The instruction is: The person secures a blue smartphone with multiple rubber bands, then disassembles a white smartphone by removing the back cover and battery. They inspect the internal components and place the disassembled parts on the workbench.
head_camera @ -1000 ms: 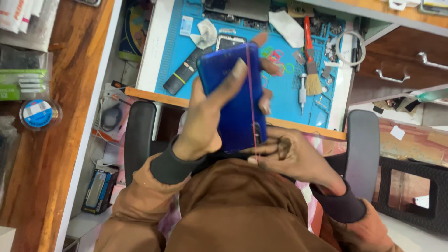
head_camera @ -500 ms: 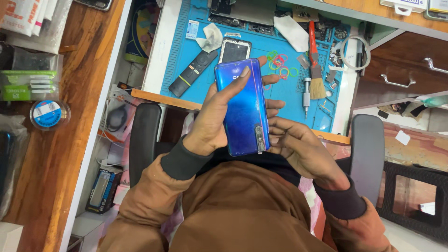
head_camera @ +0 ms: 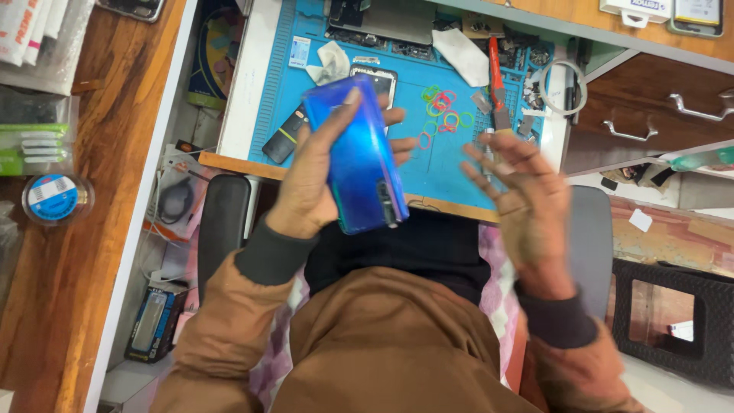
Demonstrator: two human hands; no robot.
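Phone (head_camera: pixel 359 157) held in left hand (head_camera: pixel 310 183) above mat (head_camera: pixel 436 164), right hand (head_camera: pixel 520 195) apart to its right, rubber bands (head_camera: pixel 443 115) on mat between them, brush (head_camera: pixel 497 84) laid right of bands, tape roll (head_camera: pixel 53 199) set far left on wooden shelf (head_camera: pixel 92 252).

A glossy blue phone (head_camera: pixel 358 157), back side up, is held tilted above the blue mat's near edge.

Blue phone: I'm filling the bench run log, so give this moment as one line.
left hand: holds blue phone, back showing | right hand: open, empty, off phone | below: blue mat, coloured rings
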